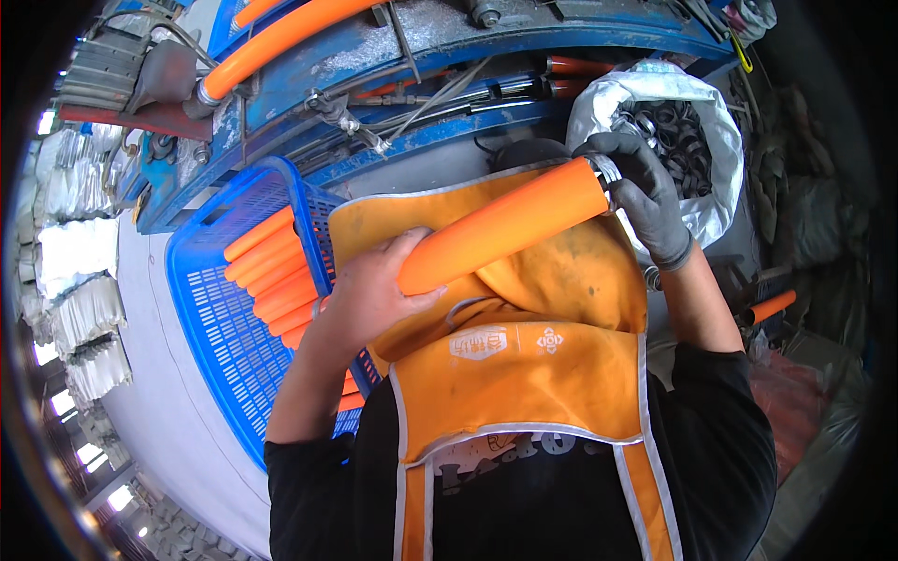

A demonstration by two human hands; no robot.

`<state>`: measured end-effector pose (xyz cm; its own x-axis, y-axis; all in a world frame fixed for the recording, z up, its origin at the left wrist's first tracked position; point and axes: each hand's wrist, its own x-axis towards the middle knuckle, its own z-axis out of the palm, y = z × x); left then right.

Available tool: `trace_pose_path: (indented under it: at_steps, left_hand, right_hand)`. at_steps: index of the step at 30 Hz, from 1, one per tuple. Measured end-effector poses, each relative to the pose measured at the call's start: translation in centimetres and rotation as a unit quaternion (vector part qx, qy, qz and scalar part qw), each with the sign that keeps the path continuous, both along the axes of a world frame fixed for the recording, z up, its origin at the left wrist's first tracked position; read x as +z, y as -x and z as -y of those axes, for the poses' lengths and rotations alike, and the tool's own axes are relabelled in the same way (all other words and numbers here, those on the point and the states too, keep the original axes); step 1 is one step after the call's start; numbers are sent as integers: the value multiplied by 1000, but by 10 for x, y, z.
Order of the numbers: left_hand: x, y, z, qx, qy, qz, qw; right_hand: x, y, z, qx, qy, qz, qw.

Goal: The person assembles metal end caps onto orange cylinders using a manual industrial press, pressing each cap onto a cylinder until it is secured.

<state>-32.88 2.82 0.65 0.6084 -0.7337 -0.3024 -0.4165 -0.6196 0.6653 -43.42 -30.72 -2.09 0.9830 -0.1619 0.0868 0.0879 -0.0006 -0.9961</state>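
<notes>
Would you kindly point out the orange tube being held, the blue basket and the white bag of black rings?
orange tube [500,227], head view, middle of its bare length between the hands.
blue basket [210,309], head view, perforated floor.
white bag [720,201], head view, right side of its wall.

A big blue machine [449,56] is standing at twelve o'clock, with a long orange pipe [281,42] lying across it. Grey wires [421,107] are hanging along its front. A pale grey floor [159,393] is showing at eight o'clock. Shiny silver stacks [79,280] are sitting at nine o'clock, and bright daylight is coming in at seven o'clock.
</notes>
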Motion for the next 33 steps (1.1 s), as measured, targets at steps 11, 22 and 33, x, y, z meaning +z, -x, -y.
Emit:
trace_pose_path:
  at_steps: [11, 22, 33]
  left_hand:
    - [-9, 4, 4, -15, 9, 62, 998]
    - [-22, 19, 11, -2, -11, 132, 991]
    - [-26, 24, 11, -1, -2, 183, 983]
  right_hand:
    - [6, -6, -9, 51, 198, 59, 977]
    - [-4, -3, -13, 30, 244, 53, 968]
    - [-6, 1, -18, 35, 223, 57, 973]
